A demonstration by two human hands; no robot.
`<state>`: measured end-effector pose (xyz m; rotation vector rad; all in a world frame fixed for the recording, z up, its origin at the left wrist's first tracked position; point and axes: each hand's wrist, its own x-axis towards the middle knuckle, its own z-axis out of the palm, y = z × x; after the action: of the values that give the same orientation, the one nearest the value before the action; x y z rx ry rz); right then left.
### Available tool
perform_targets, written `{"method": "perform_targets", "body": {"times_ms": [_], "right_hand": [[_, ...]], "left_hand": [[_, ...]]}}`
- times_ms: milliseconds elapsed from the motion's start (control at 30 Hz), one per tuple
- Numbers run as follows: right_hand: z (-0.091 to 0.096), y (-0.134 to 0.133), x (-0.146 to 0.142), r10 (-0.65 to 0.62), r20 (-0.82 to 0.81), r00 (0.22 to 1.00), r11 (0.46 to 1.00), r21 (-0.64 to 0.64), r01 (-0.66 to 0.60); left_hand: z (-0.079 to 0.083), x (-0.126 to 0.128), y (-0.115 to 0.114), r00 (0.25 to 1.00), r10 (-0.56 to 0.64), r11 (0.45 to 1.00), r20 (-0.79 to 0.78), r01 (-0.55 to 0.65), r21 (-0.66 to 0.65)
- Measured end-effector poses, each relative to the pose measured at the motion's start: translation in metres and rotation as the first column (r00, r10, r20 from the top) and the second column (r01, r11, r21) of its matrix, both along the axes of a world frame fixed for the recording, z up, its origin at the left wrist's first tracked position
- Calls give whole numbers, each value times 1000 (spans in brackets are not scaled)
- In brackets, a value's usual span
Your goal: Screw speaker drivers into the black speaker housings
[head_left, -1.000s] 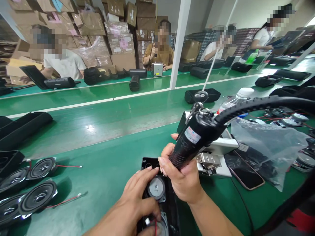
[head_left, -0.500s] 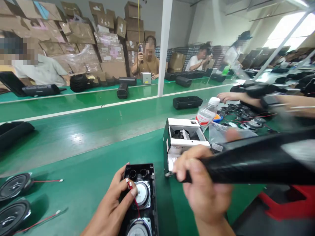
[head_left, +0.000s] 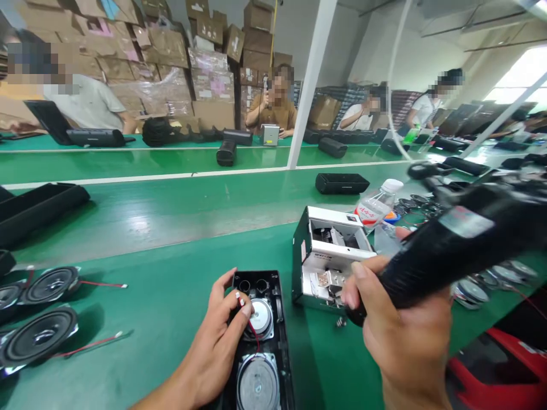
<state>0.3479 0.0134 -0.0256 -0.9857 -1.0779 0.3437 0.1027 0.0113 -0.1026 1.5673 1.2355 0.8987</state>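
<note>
A black speaker housing (head_left: 258, 340) lies on the green bench in front of me, holding two round silver drivers (head_left: 260, 319). My left hand (head_left: 219, 336) rests on the housing's left edge, thumb and forefinger pinching a red wire with a white tip beside the upper driver. My right hand (head_left: 404, 330) is wrapped round a black electric screwdriver (head_left: 453, 245), held tilted with its tip down near a white metal screw dispenser box (head_left: 329, 259). A small screw (head_left: 341, 323) lies on the bench below the box.
Loose black speaker cones (head_left: 43, 333) with red leads lie at the left. A water bottle (head_left: 376, 206), more drivers (head_left: 470, 290) and black housings (head_left: 342, 183) sit on the right and on the conveyor. Other people work across the line before stacked cartons.
My right hand has swung the screwdriver from upright over the housing out to the right and raised it. My left hand has shifted from covering the driver to pinching the red wire.
</note>
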Motion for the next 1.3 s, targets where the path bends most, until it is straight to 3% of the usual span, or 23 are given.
{"method": "perform_targets", "body": {"times_ms": [133, 233, 367, 567, 733, 1300], "right_hand": [[3, -16, -9, 110, -133, 985, 983, -134, -128], [7, -26, -18, 224, -247, 943, 968, -57, -245], [4, -32, -31, 382, -196, 903, 924, 66, -376], [-21, -26, -52, 328, -157, 932, 939, -52, -339], [-28, -24, -73, 167, -307, 937, 984, -13, -179], [-40, -21, -81, 200, -252, 947, 977, -17, -211]], "left_hand": [[-2, 1, -2, 999, 6, 1000, 49, -7, 26], [-2, 4, -2, 997, 16, 999, 73, -19, 40], [0, 5, -1, 997, -14, 999, 76, 11, 41], [4, 6, -2, 995, -8, 1000, 103, 6, 20], [3, 7, -1, 994, -13, 1000, 112, 10, 28], [6, 6, -2, 996, -34, 998, 88, 30, 48]]}}
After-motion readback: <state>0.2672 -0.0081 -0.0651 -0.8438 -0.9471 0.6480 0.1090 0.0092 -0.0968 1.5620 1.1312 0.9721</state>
